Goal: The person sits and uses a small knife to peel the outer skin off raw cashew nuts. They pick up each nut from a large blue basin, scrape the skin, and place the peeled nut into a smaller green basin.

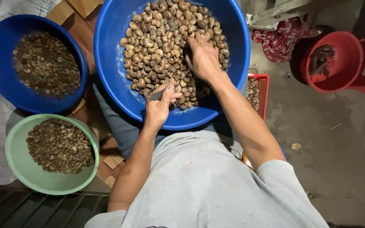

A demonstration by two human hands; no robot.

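A big blue basin point(110, 50) rests on my lap, piled with raw brown-grey cashew nuts point(157, 42). My left hand point(160, 106) hovers at the basin's near rim and grips a small knife point(156, 95) with a dark flat blade pointing left. My right hand point(201, 57) lies palm down on the nut pile, its fingertips pushed in among the nuts. Whether it holds a nut is hidden.
A smaller blue bowl point(1, 80) of dark shell pieces sits at the left, with a pale green bowl point(15, 162) of similar brown pieces below it. A red crate point(263, 90) holding nuts stands right of the basin. Farther right are a red bucket point(347, 63) and a red patterned cloth point(281, 40).
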